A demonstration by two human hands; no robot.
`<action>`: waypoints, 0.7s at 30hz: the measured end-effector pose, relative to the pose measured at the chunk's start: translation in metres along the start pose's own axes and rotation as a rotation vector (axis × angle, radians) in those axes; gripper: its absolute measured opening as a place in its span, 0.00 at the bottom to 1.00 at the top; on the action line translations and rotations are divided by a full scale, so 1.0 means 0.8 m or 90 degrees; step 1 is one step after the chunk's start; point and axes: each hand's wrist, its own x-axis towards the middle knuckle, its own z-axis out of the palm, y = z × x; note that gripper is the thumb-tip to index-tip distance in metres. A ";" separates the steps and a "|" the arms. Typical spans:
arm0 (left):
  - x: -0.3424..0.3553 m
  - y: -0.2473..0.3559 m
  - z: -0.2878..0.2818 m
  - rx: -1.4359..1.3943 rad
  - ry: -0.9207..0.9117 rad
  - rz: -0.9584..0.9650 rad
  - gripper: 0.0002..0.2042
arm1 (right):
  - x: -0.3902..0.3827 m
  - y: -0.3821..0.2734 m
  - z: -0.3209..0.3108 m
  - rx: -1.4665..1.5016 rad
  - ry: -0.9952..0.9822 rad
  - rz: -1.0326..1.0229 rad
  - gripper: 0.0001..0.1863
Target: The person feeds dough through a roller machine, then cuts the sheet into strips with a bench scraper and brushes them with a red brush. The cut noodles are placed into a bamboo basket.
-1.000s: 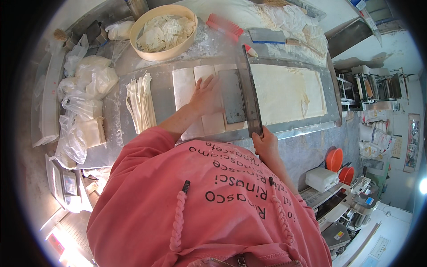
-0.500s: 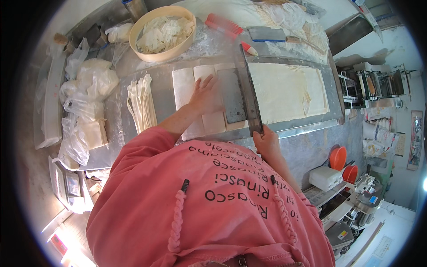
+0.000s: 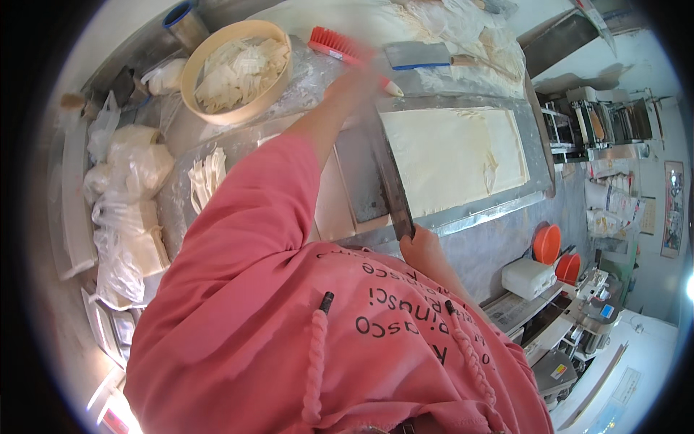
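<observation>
Steel worktop (image 3: 499, 249), dusted with flour. Flat pale dough sheet (image 3: 452, 155) lies on the right half of it, wide and rectangular, slightly wrinkled near its right edge. Left of the sheet: folded pale dough stack (image 3: 332, 206), partly hidden by the pink sleeve (image 3: 238, 239). Further left, a bundle of cut white noodle strips (image 3: 206, 177) on clear plastic.

Far side of worktop: round bamboo steamer basket (image 3: 235, 72) filled with cut noodle pieces, red-bristled brush (image 3: 336, 45), flat steel scraper with blue edge (image 3: 418, 54). Left edge: several white plastic bags (image 3: 126, 210) bunched together. Right and lower right: two orange round containers (image 3: 547, 244), a white box (image 3: 528, 277), metal machinery.

The sleeve and hooded top block most of the near worktop and the lower part of the dough stack.

Left arm stretched forward and up across the worktop, left hand (image 3: 358, 76) out near the brush and scraper. It's motion-blurred, so can't tell how far open or whether it touches anything.

Right hand (image 3: 421, 246) is low, at the near edge of the worktop, fingers wrapped closed around the handle end of a long dark steel noodle knife (image 3: 387, 170). The blade runs away from the person, lying between the dough stack and the left edge of the dough sheet, just beside both.
</observation>
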 end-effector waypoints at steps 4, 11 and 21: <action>0.007 -0.011 0.007 -0.012 -0.110 -0.073 0.19 | 0.011 -0.006 -0.010 -0.003 -0.065 0.032 0.16; 0.004 -0.011 0.002 -0.106 -0.118 -0.184 0.21 | 0.022 -0.015 -0.011 -0.016 -0.134 0.116 0.17; -0.008 -0.002 -0.002 0.061 -0.021 -0.130 0.23 | 0.041 0.007 0.036 -0.004 -0.085 0.081 0.16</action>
